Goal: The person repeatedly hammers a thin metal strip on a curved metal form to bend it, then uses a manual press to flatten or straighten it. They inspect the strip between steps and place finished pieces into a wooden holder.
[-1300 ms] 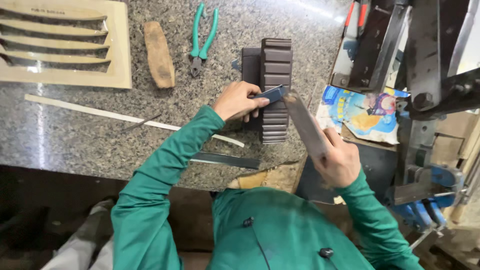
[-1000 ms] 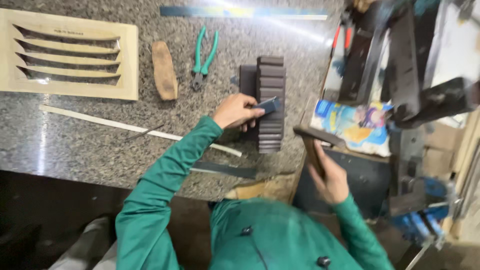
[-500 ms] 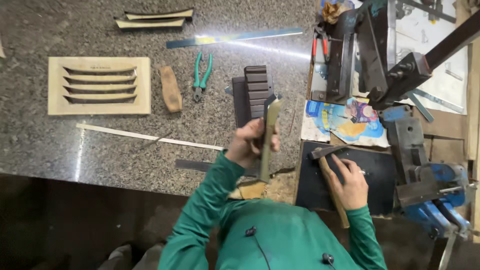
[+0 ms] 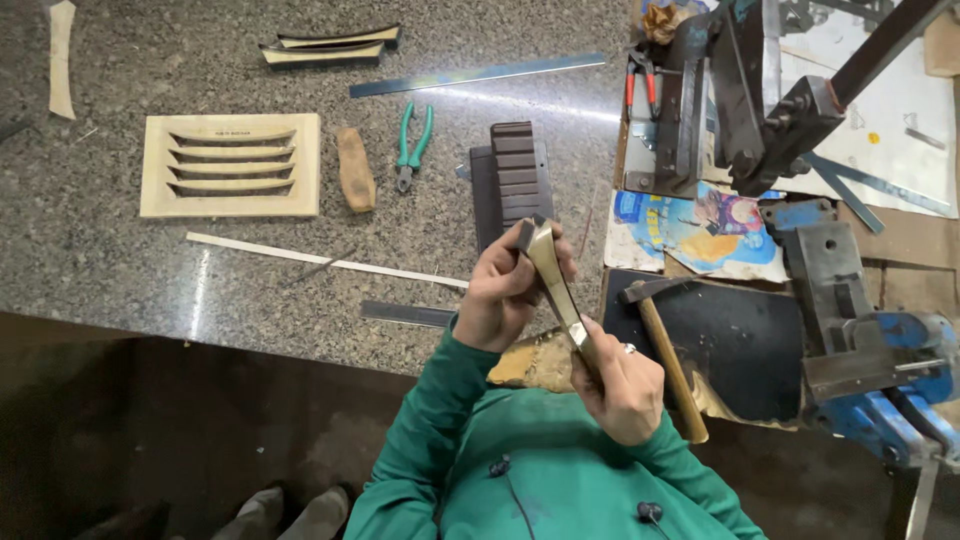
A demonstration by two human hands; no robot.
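Note:
My left hand [image 4: 503, 290] is closed around a small dark wooden piece [image 4: 523, 236] and the upper end of a long flat tan tool [image 4: 553, 280]. My right hand [image 4: 620, 388] grips the lower end of that tool, close to my green-clad chest. Both hands are raised together over the near edge of the granite bench [image 4: 120, 270]. Just beyond my left hand a dark brown louvred block [image 4: 513, 175] lies on the bench. What exactly the tool's tip touches is hidden by my fingers.
A hammer [image 4: 668, 358] lies on a black pad [image 4: 745, 340] by my right hand. A pale louvred wooden vent [image 4: 232, 165], a brown wood scrap [image 4: 354, 168], green pliers [image 4: 412, 145], a steel ruler [image 4: 475, 75] and a thin pale strip [image 4: 320, 260] lie on the bench. A blue vise [image 4: 885, 375] stands at right.
My left hand has left the dark louvred block and come back toward my chest. My right hand has risen to meet it, and both now hold the tan tool.

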